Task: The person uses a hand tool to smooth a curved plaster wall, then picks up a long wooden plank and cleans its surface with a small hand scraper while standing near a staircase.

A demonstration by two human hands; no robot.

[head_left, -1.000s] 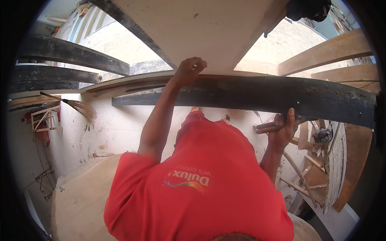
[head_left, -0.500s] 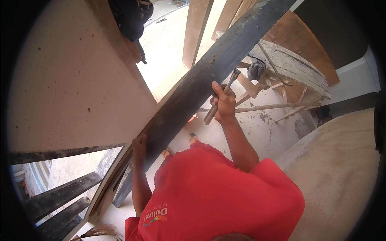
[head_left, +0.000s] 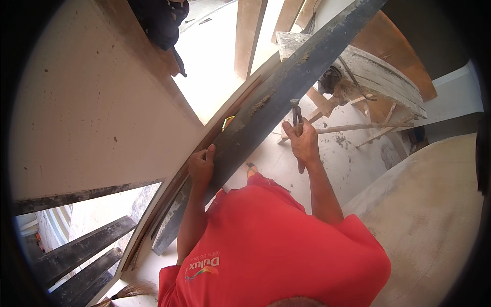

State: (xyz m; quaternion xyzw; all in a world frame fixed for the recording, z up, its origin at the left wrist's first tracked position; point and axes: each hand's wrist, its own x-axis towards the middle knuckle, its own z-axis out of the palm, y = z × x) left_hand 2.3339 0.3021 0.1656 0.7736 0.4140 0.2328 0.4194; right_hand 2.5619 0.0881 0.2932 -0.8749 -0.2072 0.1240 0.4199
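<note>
L hand (head_left: 201, 163): closed on the upper-L edge of the dark board (head_left: 240, 140), thumb up.
R hand (head_left: 305, 143): clamped round the pincers (head_left: 296, 110), head up, handle ends poking out below the fist.
Pincers: just beside bd's R edge; can't tell if touching.
Board: in front of the person, slanting lower L to upper R, rough brown patch (head_left: 261, 105) on its face.
R side: crusty whitish panel (head_left: 383, 71) beyond bd, w/ wooden sticks (head_left: 365, 127) nr it.
Top L: black bundle (head_left: 159, 25).
Bottom L: broom (head_left: 135, 290), partly cut off.
</note>
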